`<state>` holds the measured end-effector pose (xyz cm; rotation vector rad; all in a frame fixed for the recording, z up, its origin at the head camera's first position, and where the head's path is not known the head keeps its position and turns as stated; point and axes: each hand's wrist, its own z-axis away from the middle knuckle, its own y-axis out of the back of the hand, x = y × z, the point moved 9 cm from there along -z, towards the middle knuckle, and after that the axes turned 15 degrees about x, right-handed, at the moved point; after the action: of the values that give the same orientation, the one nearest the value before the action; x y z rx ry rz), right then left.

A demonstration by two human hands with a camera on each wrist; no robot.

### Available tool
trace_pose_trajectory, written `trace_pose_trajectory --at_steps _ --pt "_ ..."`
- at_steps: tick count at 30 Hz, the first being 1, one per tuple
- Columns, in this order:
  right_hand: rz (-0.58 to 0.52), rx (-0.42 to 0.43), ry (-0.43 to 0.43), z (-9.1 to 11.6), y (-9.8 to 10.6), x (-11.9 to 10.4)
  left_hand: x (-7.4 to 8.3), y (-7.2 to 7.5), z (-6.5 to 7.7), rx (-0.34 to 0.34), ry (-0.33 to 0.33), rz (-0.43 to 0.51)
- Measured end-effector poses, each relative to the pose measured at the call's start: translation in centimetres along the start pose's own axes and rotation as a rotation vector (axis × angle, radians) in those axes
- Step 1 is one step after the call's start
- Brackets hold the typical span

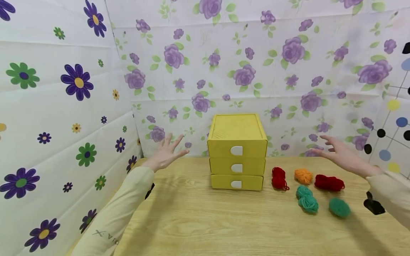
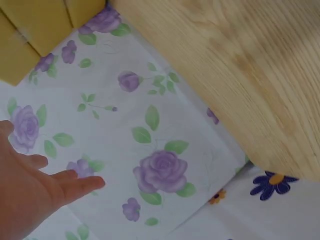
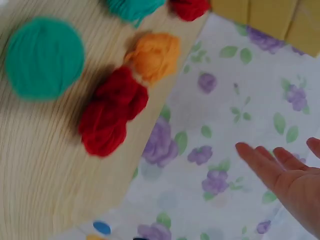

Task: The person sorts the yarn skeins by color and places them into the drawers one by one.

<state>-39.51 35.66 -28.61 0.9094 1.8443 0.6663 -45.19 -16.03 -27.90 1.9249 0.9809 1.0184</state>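
Note:
My left hand (image 1: 164,154) is raised at the left, fingers spread, holding nothing. In the left wrist view that hand (image 2: 42,185) shows in front of the flowered cloth. On the other side my right hand (image 1: 341,153) hovers over the yarn, fingers extended and nothing in them. Between the hands stands a yellow three-drawer box (image 1: 237,148) with white tabs. To its right lie a red yarn bundle (image 1: 279,178), an orange yarn bundle (image 1: 303,176), another red yarn bundle (image 1: 329,182), a teal yarn skein (image 1: 307,199) and a round green yarn ball (image 1: 339,207).
All of it stands on a light wooden table (image 1: 179,220). Behind rises a cloth with purple roses (image 1: 244,75). A daisy-print cloth (image 1: 57,117) walls the left side, and a dotted cloth (image 1: 395,131) hangs at the right.

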Motion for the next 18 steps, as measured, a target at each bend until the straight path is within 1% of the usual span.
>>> trace_pose_trajectory --at_steps 2,4,8,12,18 --pt "-0.078 0.016 -0.009 0.0 0.1 -0.5 0.6 0.0 -0.3 0.005 -0.011 0.056" --pt "-0.146 0.026 -0.014 0.0 0.1 -1.1 1.3 0.2 -0.5 0.014 -0.033 0.091" --pt "-0.281 0.036 -0.032 0.1 -0.4 -2.1 2.2 0.4 -1.0 0.012 -0.044 0.176" --pt "-0.405 0.060 -0.027 -0.1 -0.9 -3.3 2.9 0.6 -1.3 0.015 -0.029 0.259" --pt "-0.547 0.082 0.000 -0.2 -1.4 -5.1 3.5 0.6 -1.9 0.021 -0.016 0.330"
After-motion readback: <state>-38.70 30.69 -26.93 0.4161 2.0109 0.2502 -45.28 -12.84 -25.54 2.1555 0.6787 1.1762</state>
